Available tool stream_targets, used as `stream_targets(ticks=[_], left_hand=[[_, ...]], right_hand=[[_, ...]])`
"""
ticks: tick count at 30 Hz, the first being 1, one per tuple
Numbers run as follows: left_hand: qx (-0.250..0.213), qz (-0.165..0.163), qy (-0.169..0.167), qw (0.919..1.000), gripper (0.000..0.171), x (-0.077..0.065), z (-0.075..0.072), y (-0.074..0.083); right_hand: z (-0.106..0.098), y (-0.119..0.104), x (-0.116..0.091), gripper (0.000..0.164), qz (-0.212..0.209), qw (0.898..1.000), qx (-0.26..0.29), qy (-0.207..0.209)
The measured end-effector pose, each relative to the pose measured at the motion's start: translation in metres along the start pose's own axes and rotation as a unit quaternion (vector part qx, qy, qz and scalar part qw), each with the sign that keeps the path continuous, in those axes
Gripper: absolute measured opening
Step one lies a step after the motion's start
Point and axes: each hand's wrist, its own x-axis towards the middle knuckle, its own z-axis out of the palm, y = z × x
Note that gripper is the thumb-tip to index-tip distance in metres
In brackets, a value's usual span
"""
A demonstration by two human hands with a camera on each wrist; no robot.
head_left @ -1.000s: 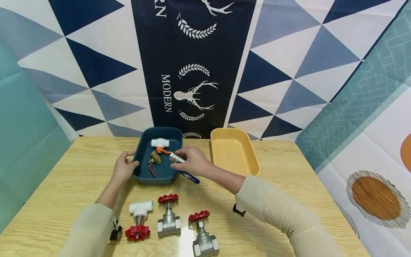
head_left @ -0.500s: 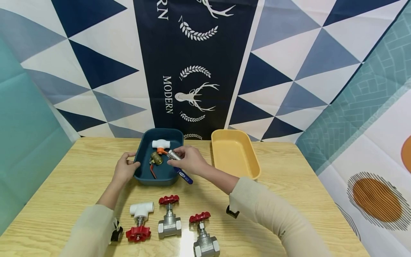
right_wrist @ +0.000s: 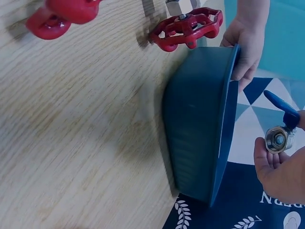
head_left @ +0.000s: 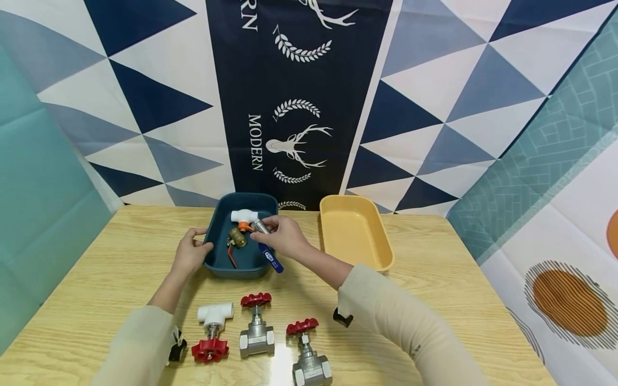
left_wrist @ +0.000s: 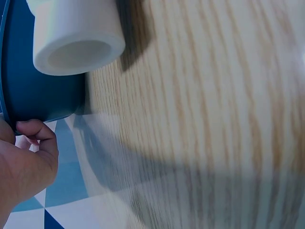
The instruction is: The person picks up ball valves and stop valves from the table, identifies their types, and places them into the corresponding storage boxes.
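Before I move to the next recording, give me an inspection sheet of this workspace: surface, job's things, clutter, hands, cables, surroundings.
Surface: wood-grain table, glare patch near the front.
Job's things: blue-handled valve held over the blue bin, which contains a white valve with an orange handle and a brass valve.
Clutter: nearer the camera, a white red-wheeled valve and two metal red-wheeled valves; yellow bin at right.
Hands: left hand grips the blue bin's rim; right hand holds the blue-handled valve.
Cables: nothing seen.
Surroundings: patterned backdrop behind the table.
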Motion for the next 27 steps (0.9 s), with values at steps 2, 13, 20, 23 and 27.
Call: stream_targets(ticks=[2, 13, 20, 23, 27], left_hand=[[-0.002, 0.000, 0.001, 1.0000, 0.045, 0.000, 0.000, 0.000], [-0.007, -0.002, 0.001, 1.0000, 0.045, 0.000, 0.001, 0.000], [-0.013, -0.003, 0.000, 0.9999, 0.044, 0.000, 0.001, -0.001], [-0.013, -0.001, 0.000, 0.9999, 0.044, 0.000, 0.000, -0.001], [-0.016, -0.002, -0.003, 0.9999, 0.044, -0.001, 0.000, 0.000]], right_hand=[[0.001, 0.000, 0.002, 0.045, 0.007, 1.000, 0.004, 0.004], [0.013, 0.003, 0.012, 0.048, 0.044, 0.998, 0.045, 0.030], [0.018, 0.005, 0.018, 0.046, 0.071, 0.993, 0.076, 0.057], [0.019, 0.007, 0.021, 0.047, 0.077, 0.990, 0.094, 0.065], [0.021, 0.008, 0.024, 0.047, 0.091, 0.988, 0.108, 0.068]])
